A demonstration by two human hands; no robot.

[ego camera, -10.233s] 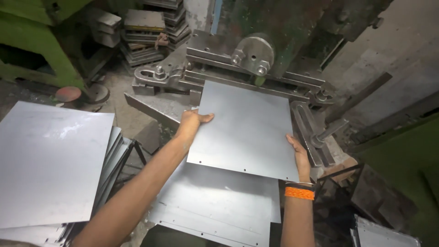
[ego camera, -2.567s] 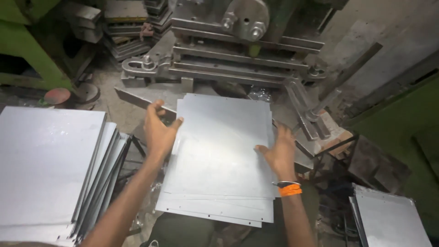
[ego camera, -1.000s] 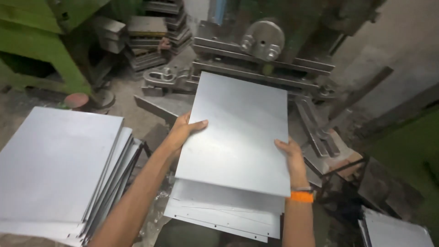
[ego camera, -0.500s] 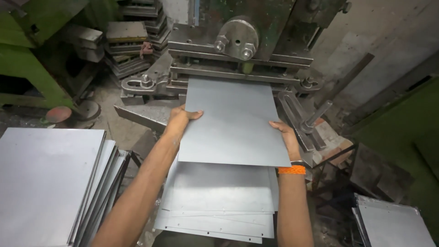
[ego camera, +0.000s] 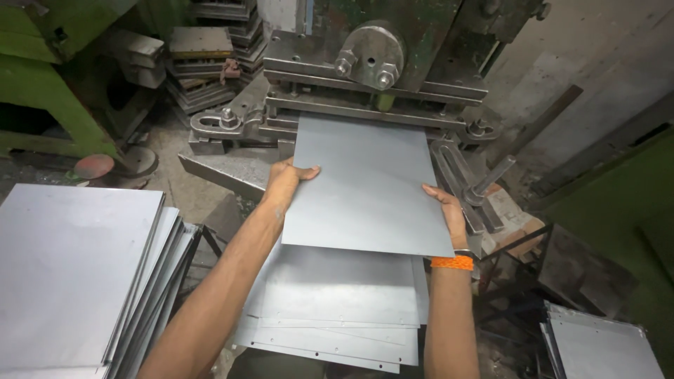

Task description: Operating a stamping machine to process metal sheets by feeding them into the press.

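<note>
A flat grey metal sheet (ego camera: 366,186) is held level, its far edge pushed in under the tooling of the press (ego camera: 372,70), so that this edge lies square against the machine while the near edge juts out toward the person. It is gripped at its two side edges: the left hand (ego camera: 286,184) is clenched on the left edge, thumb laid over the top face, and the right hand (ego camera: 446,210) is clasped along the right edge near the near corner (an orange band (ego camera: 451,262) is worn at that wrist). With one hand at each side, the sheet is kept from tilting or skewing as it meets the press.

Directly beneath it, a stack of similar sheets (ego camera: 337,309) is spread on the low stand, small holes showing along the near edges. A taller pile of sheets (ego camera: 74,270) is kept at the left, within arm's reach, and a smaller pile (ego camera: 604,347) sits at the lower right. Dark metal blocks (ego camera: 200,60) are stacked behind the press at the left.
</note>
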